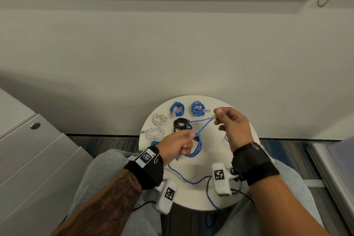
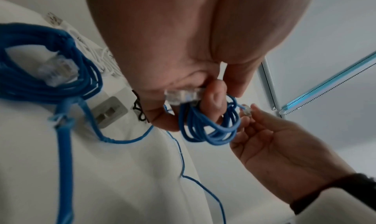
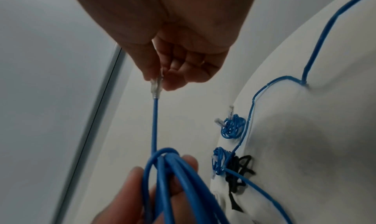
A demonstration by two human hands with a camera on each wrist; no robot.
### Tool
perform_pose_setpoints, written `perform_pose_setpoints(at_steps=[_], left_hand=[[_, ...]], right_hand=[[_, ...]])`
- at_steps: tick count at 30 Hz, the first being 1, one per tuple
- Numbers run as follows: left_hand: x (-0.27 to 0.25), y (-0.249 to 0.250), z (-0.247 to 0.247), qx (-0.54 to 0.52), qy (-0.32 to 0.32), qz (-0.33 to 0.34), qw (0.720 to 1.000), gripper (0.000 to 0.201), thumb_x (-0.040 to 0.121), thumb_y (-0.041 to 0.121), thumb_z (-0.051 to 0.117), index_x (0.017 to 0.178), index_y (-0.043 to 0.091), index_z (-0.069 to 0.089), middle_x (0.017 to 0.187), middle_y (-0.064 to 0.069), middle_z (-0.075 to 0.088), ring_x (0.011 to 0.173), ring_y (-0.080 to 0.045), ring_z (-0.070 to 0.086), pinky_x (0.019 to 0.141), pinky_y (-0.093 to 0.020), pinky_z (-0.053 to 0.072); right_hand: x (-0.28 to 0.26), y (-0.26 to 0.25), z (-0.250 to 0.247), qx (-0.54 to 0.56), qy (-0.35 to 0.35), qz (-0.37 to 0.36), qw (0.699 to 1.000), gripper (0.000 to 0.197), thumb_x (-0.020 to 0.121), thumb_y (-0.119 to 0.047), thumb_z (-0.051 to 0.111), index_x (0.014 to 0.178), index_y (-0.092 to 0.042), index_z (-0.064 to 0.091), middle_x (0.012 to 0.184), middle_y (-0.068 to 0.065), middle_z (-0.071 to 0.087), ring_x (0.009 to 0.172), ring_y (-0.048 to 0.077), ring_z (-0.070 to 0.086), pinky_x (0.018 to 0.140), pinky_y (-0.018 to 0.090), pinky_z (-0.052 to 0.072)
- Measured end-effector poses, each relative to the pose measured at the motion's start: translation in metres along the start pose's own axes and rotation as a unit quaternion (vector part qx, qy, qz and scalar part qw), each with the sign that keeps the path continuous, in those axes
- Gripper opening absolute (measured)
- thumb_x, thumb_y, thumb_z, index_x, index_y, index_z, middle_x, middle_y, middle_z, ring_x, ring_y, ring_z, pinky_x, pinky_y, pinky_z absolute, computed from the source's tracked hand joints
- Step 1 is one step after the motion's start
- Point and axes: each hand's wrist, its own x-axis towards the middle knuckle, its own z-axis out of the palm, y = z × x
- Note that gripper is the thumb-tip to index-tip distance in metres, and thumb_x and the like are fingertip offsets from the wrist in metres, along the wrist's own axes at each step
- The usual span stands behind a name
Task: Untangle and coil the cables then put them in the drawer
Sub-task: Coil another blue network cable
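Note:
Over the round white table (image 1: 193, 195) my left hand (image 1: 188, 140) grips a small coil of blue network cable (image 1: 198, 148), its clear plug (image 2: 181, 97) tucked against the fingers. From the coil a short straight stretch of the same cable runs up and right to a second clear plug (image 1: 213, 116), which my right hand (image 1: 217, 119) pinches between thumb and fingertips. In the right wrist view the plug (image 3: 156, 86) sits above the coil (image 3: 173, 171). A loose blue cable (image 1: 191, 182) snakes across the near table and off its front edge.
Two coiled blue cables (image 1: 177, 109) (image 1: 198, 108), two white cables (image 1: 160, 119) (image 1: 155, 133) and a black cable (image 1: 182, 123) lie at the table's far side. Another blue coil (image 1: 154, 143) peeks out behind my left wrist. A grey drawer cabinet (image 1: 38, 159) stands left.

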Motion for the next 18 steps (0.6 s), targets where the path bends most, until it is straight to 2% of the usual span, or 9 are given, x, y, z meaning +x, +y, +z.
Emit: perform_pose_setpoints(at_steps=[2, 5, 9, 11, 13, 15, 18], left_hand=[[0.0, 0.005, 0.002, 0.003, 0.0, 0.022, 1.0, 0.023, 0.104, 0.023, 0.042, 0.094, 0.009, 0.058, 0.061, 0.004, 0.031, 0.052, -0.007, 0.028, 0.054, -0.019, 0.027], [0.002, 0.007, 0.001, 0.013, 0.044, 0.071, 0.996, 0.024, 0.104, 0.018, 0.042, 0.093, 0.005, 0.06, 0.056, 0.008, 0.034, 0.049, -0.005, 0.028, 0.051, -0.018, 0.028], [0.004, 0.008, -0.011, -0.08, 0.119, 0.09, 0.986, 0.024, 0.102, 0.017, 0.046, 0.087, 0.01, 0.063, 0.056, 0.006, 0.037, 0.049, -0.008, 0.035, 0.054, -0.022, 0.033], [0.002, 0.01, -0.015, -0.123, 0.121, 0.092, 0.981, 0.021, 0.1, 0.019, 0.05, 0.091, 0.01, 0.066, 0.062, 0.0, 0.045, 0.056, -0.012, 0.047, 0.058, -0.028, 0.044], [0.001, 0.011, -0.016, -0.128, 0.108, 0.092, 0.982, 0.021, 0.099, 0.02, 0.052, 0.095, 0.009, 0.07, 0.069, -0.002, 0.054, 0.064, -0.013, 0.054, 0.058, -0.033, 0.051], [0.0, 0.01, -0.013, -0.104, 0.102, 0.09, 0.985, 0.023, 0.1, 0.02, 0.05, 0.102, 0.009, 0.07, 0.07, 0.003, 0.061, 0.065, -0.009, 0.057, 0.062, -0.035, 0.053], [0.002, 0.007, -0.01, -0.069, 0.127, 0.094, 0.985, 0.025, 0.1, 0.021, 0.051, 0.112, 0.007, 0.068, 0.068, 0.011, 0.068, 0.065, -0.003, 0.063, 0.07, -0.038, 0.054]], right_hand=[[0.0, 0.001, -0.001, 0.021, 0.012, 0.006, 1.0, 0.01, 0.096, -0.014, 0.062, 0.094, -0.01, 0.072, 0.075, 0.0, 0.066, 0.068, 0.015, 0.058, 0.063, 0.027, 0.045], [0.0, 0.001, -0.001, 0.045, 0.006, 0.009, 0.999, 0.014, 0.096, -0.015, 0.062, 0.099, -0.005, 0.071, 0.075, 0.001, 0.066, 0.068, 0.013, 0.06, 0.064, 0.024, 0.048], [0.001, -0.006, -0.007, 0.016, -0.098, -0.016, 0.995, 0.004, 0.089, -0.005, 0.068, 0.093, -0.005, 0.069, 0.078, 0.008, 0.068, 0.07, 0.016, 0.066, 0.066, 0.024, 0.053], [-0.003, -0.002, -0.003, -0.046, -0.144, -0.029, 0.988, 0.015, 0.088, 0.005, 0.063, 0.094, -0.007, 0.069, 0.076, 0.011, 0.067, 0.07, 0.016, 0.065, 0.065, 0.02, 0.051], [-0.007, 0.007, 0.009, -0.101, -0.166, -0.03, 0.981, 0.019, 0.091, 0.007, 0.057, 0.096, -0.007, 0.07, 0.079, 0.008, 0.069, 0.072, 0.012, 0.064, 0.067, 0.016, 0.048], [-0.013, 0.016, 0.022, -0.104, -0.168, 0.005, 0.98, 0.016, 0.093, 0.0, 0.057, 0.098, -0.008, 0.071, 0.087, 0.006, 0.074, 0.078, 0.01, 0.067, 0.07, 0.02, 0.052], [-0.021, 0.018, 0.033, 0.003, -0.165, 0.122, 0.979, 0.019, 0.096, -0.006, 0.053, 0.105, -0.006, 0.07, 0.091, 0.01, 0.075, 0.082, 0.019, 0.069, 0.074, 0.031, 0.057]])
